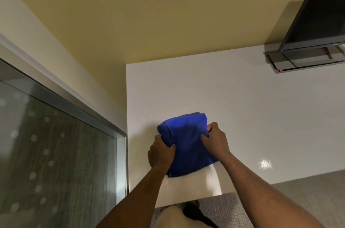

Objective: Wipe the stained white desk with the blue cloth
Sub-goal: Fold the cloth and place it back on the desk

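A blue cloth (186, 143) lies bunched on the white desk (242, 108), near its front left corner. My left hand (161, 153) grips the cloth's left edge with the fingers curled around a fold. On the cloth's right edge, my right hand (216, 139) pinches the fabric between thumb and fingers. Both forearms reach in from the bottom of the view. I cannot make out any stain on the desk surface.
A dark monitor (317, 9) on a grey base (302, 59) stands at the desk's back right. A yellow wall runs behind the desk. A glass pane in a metal frame (56, 153) sits to the left. Grey carpet (298, 196) lies below the front edge.
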Available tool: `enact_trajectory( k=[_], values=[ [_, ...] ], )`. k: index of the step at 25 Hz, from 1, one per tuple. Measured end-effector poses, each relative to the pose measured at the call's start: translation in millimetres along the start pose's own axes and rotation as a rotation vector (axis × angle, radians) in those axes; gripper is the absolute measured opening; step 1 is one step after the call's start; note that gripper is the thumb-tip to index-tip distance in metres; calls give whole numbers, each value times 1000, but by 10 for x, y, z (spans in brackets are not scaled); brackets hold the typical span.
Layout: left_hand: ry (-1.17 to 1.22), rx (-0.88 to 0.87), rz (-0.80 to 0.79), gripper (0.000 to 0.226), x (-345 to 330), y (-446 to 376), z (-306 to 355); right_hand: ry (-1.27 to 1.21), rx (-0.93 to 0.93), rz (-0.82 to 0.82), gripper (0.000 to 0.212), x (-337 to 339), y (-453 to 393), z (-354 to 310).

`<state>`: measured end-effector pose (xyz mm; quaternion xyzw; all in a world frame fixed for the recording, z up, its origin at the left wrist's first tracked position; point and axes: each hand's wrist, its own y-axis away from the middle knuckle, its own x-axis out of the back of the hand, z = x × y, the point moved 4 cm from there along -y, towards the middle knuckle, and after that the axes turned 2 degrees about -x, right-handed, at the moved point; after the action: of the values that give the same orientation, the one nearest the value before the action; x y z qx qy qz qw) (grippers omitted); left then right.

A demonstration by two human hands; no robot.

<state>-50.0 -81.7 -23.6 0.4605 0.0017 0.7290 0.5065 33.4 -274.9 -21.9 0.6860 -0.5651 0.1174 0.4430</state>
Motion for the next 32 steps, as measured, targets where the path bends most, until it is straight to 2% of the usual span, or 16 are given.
enact_trajectory(
  k=[3,6,8,11,14,17,19,22,28,30,32],
  values=[
    [83,-226,-19,84,14,36,8,-24,86,-99,52,28,-3,-27],
    [-55,-463,-94,73,-3,61,-31,42,181,-164,54,18,-33,-58],
    [-107,-520,-126,54,-9,59,-52,109,226,-199,50,8,-44,-60],
    [-6,-466,-86,42,92,-78,14,150,268,-217,49,54,-125,-162],
    [-8,-427,-58,56,333,-355,232,124,334,-159,51,196,-290,-456],
    [-76,-382,-29,68,686,-783,468,138,433,-154,62,309,-540,-890],
    [-106,-400,-23,70,900,-1113,628,168,480,-188,69,309,-784,-1201],
    [-100,-363,-5,71,1146,-1616,819,130,448,-229,75,243,-1177,-1626],
    [-218,-335,108,76,1289,-2438,981,144,495,-168,76,-3,-1806,-2099],
    [-217,-322,73,90,1266,-2588,896,156,498,-161,80,-71,-1957,-2105],
    [-381,-279,-10,106,1179,-2623,716,271,467,-160,87,-138,-2025,-2014]
  ],
)
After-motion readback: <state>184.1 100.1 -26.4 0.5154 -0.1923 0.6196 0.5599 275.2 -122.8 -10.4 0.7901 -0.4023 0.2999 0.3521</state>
